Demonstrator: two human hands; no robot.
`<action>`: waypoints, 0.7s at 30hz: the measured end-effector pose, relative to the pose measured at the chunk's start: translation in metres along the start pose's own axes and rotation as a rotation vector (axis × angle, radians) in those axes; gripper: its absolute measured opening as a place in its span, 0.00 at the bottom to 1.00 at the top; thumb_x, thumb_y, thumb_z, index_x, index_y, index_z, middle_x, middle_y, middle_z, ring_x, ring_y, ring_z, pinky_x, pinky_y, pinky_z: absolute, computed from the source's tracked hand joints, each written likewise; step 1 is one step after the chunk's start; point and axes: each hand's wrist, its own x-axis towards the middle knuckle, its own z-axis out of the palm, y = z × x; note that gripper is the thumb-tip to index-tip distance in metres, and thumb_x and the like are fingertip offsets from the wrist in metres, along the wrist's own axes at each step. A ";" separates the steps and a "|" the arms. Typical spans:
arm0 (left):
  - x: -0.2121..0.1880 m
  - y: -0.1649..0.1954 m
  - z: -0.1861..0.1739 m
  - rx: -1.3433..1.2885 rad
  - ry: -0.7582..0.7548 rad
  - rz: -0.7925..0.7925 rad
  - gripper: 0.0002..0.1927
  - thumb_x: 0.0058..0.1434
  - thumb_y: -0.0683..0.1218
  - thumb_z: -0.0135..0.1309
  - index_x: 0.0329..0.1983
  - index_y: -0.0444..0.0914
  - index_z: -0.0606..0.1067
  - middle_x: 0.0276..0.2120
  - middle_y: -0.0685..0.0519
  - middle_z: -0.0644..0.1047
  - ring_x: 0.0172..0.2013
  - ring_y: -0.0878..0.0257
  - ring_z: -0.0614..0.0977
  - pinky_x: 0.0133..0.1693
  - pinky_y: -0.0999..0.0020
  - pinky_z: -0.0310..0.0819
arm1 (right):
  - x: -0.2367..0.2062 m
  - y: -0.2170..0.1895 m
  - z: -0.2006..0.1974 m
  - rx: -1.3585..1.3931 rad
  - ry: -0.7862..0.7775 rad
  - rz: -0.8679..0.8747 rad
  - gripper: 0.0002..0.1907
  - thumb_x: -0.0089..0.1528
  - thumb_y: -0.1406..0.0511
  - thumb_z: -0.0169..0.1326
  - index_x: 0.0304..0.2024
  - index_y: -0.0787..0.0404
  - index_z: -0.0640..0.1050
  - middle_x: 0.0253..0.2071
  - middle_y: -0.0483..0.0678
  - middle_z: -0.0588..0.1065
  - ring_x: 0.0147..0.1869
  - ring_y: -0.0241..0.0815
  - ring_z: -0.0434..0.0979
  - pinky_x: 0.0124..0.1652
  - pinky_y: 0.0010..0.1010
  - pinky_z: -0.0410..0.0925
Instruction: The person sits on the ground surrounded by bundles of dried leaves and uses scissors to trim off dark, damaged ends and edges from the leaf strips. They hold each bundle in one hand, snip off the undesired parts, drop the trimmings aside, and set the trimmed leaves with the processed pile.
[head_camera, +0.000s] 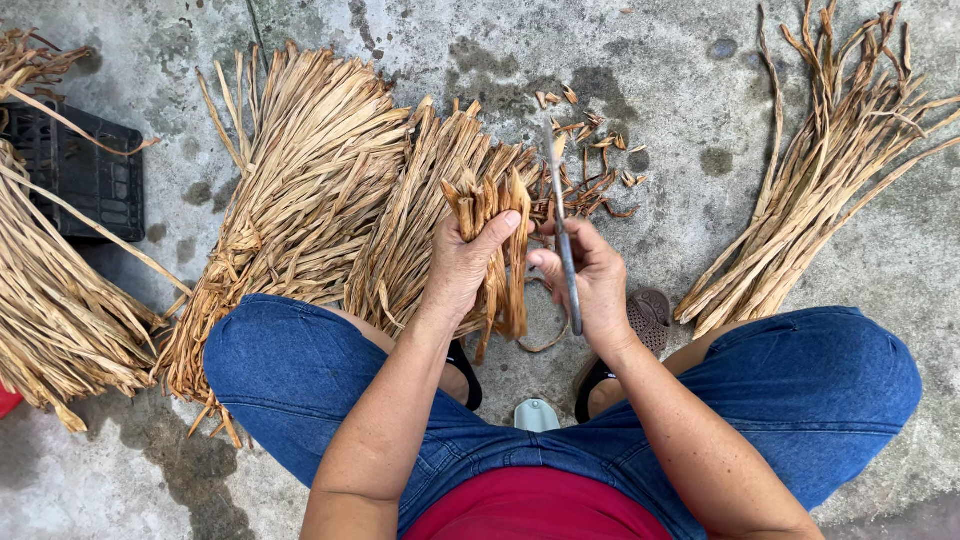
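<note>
Between my knees, my left hand (462, 262) has its fingers (497, 232) wrapped tight around a bunch of dried leaf strips (500, 255), thumb pressed across the front, the cut tips standing up above the fist and the rest hanging down below it. Just beside it, my right hand (592, 285) is curled shut on a pair of scissors (562, 215); I see the long grey blades pointing up and away from me, their tips near the top ends of the held bunch, though I cannot tell whether the blades touch the strips. Beyond the blade tips, small trimmed scraps (590, 160) lie scattered on the concrete floor (680, 90). Left of the held bunch, a large sheaf of the same tan strips (320, 190) is spread on the floor, its lower end resting against my left thigh in blue denim shorts (300, 370). Well apart on the right lies another, thinner pile of strips (830, 170), fanned toward the upper corner. At the far left edge, more strips (50, 310) drape beside a black plastic crate (85, 180). Below my hands, my feet in dark sandals (648, 318) rest on the floor.
</note>
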 end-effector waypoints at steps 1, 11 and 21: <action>0.000 0.001 -0.001 -0.012 -0.009 -0.008 0.12 0.64 0.44 0.61 0.48 0.35 0.79 0.37 0.53 0.84 0.37 0.68 0.84 0.41 0.72 0.81 | 0.002 0.001 0.000 0.019 -0.036 -0.084 0.25 0.59 0.61 0.67 0.55 0.62 0.75 0.32 0.41 0.76 0.33 0.30 0.71 0.34 0.24 0.66; -0.008 -0.001 0.024 0.121 -0.133 -0.055 0.42 0.59 0.64 0.58 0.72 0.42 0.63 0.64 0.43 0.69 0.63 0.52 0.74 0.61 0.50 0.75 | 0.007 0.024 0.008 -0.107 -0.171 -0.276 0.35 0.56 0.67 0.69 0.63 0.60 0.67 0.50 0.47 0.73 0.50 0.34 0.74 0.49 0.27 0.72; -0.012 -0.016 0.015 0.652 -0.517 0.064 0.44 0.54 0.58 0.68 0.70 0.45 0.61 0.59 0.47 0.75 0.57 0.54 0.78 0.61 0.51 0.72 | 0.010 -0.051 -0.033 0.286 -0.044 -0.456 0.34 0.65 0.70 0.65 0.68 0.62 0.63 0.55 0.49 0.74 0.52 0.42 0.81 0.57 0.36 0.77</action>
